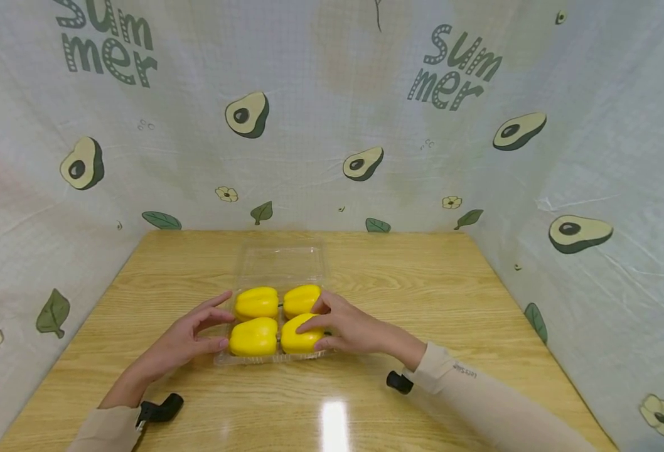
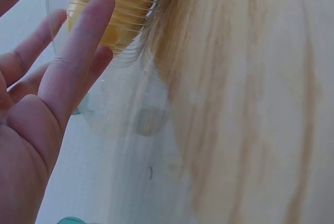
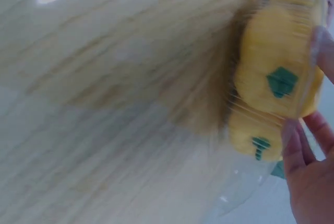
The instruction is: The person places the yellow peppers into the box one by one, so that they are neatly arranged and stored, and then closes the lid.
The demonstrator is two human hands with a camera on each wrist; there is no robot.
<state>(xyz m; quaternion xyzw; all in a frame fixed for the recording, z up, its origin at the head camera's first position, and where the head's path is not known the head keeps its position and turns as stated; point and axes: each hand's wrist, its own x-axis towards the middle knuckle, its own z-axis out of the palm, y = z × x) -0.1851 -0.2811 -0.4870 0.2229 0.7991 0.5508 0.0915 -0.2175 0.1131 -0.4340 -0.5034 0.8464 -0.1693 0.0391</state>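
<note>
A clear plastic clamshell box (image 1: 280, 358) lies with its lid (image 1: 280, 267) folded back, away from the person. Glossy yellow bell peppers sit inside in two rows of two. My right hand (image 1: 348, 323) reaches over the right side and holds the front right yellow bell pepper (image 1: 298, 339), index finger on top and thumb at its stem end. Green stems show in the right wrist view through the wall. The left hand (image 1: 187, 336) is beside the box's left wall, fingers spread and loosely bent, fingertips right at the front left pepper (image 1: 253, 339).
The box stands on a wood-grain table (image 1: 422, 282). Around the table hangs a pale cloth (image 1: 309, 125) printed with avocados, leaves and lettering. Black wrist camera mounts (image 1: 162, 408) stick out below both cuffs. A bright light reflection lies on the table's front part.
</note>
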